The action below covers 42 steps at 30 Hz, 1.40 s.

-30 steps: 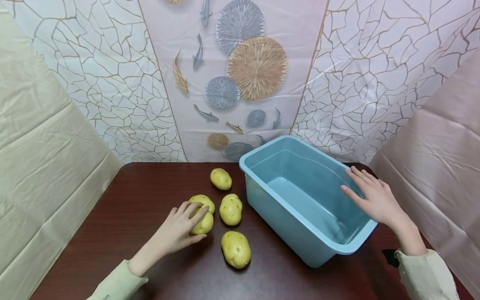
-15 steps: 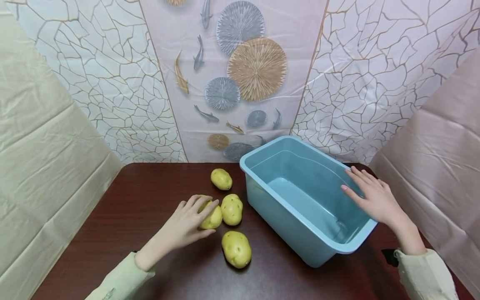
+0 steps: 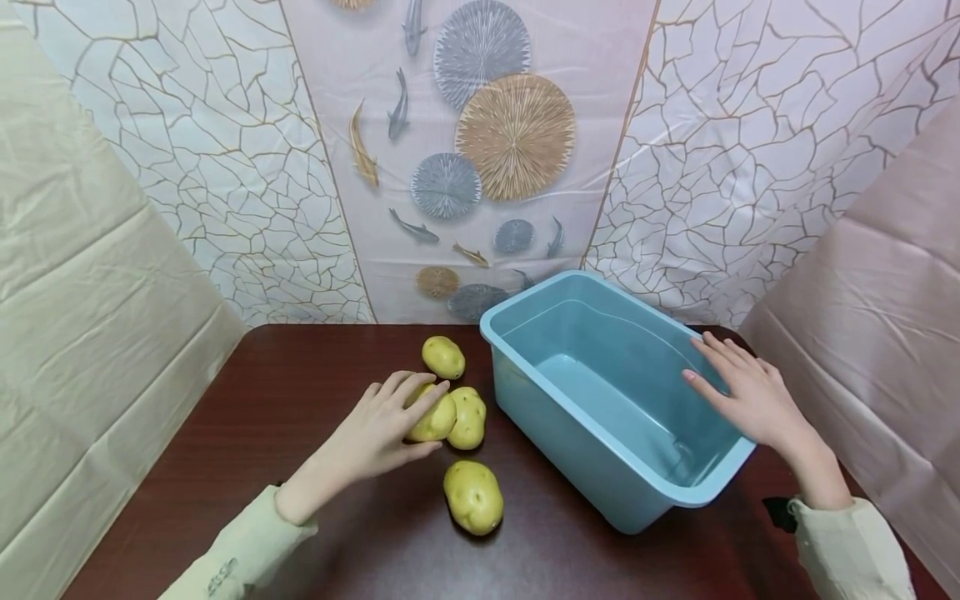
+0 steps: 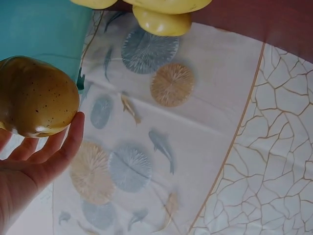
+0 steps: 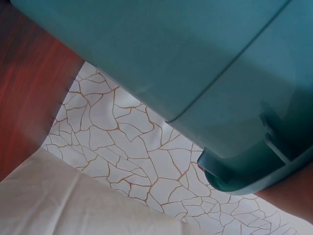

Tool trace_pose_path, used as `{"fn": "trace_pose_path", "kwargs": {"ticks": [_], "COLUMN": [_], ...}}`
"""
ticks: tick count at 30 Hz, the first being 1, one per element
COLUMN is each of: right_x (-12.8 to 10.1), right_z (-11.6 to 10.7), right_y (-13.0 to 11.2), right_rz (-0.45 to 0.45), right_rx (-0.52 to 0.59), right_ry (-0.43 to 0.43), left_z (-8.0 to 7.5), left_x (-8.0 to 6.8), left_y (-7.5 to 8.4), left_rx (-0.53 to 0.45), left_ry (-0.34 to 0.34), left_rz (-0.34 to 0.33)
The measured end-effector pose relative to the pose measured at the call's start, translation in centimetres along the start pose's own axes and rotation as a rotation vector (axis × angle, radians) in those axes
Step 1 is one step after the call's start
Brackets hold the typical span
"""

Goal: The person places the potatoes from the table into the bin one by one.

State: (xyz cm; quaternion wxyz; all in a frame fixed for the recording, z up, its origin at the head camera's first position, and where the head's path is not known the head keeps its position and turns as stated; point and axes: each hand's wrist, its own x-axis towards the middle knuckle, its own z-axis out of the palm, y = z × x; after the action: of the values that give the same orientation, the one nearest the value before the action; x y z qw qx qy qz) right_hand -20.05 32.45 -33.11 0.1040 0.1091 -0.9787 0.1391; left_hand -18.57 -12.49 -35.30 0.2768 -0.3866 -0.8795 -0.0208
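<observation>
My left hand [image 3: 408, 421] grips a yellow potato [image 3: 437, 421] between fingers and thumb, right beside another potato [image 3: 472, 417] on the dark wooden table [image 3: 300, 375]. In the left wrist view the held potato [image 4: 36, 97] sits against my curled fingers [image 4: 68, 139]. A further potato [image 3: 443, 357] lies toward the wall and one more [image 3: 472, 497] lies nearer me. To the right stands an empty light-blue plastic tub [image 3: 570, 446]. My right hand [image 3: 742, 396] rests with straight fingers on the tub's right rim; the right wrist view shows only the tub's outer wall [image 5: 195, 63].
Patterned plastic sheeting [image 3: 487, 150] closes off the back and both sides of the table. The tub takes up the right half of the tabletop. Bare wood shows at the left [image 3: 247, 433] and along the front edge.
My left hand has closed round the potato and carried it right and away from me, up against the neighbouring potato. The right hand and tub have stayed put.
</observation>
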Motion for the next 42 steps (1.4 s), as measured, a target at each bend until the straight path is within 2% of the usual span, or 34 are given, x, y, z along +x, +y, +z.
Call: {"fn": "trace_pose_path", "kwargs": {"ticks": [11,27,37,42], "right_x": [0.0,0.1,0.1,0.1], "right_z": [0.0,0.1,0.2,0.1], "right_y": [0.1,0.1,0.1,0.1], "right_rz": [-0.008,-0.002,-0.004,-0.008], "right_rx": [-0.003,-0.002,-0.002,-0.010], "right_ry": [0.000,-0.008,-0.004,0.000], "left_z": [-1.0,-2.4,-2.7,-3.0], "left_x": [2.0,5.7,8.0,8.9], "left_y": [0.4,1.2,1.6,1.9], "left_rx": [-0.023,-0.005,-0.022,-0.015], "left_ry": [0.062,0.085,0.102,0.082], "left_rz": [0.045,0.126,0.165,0.171]}}
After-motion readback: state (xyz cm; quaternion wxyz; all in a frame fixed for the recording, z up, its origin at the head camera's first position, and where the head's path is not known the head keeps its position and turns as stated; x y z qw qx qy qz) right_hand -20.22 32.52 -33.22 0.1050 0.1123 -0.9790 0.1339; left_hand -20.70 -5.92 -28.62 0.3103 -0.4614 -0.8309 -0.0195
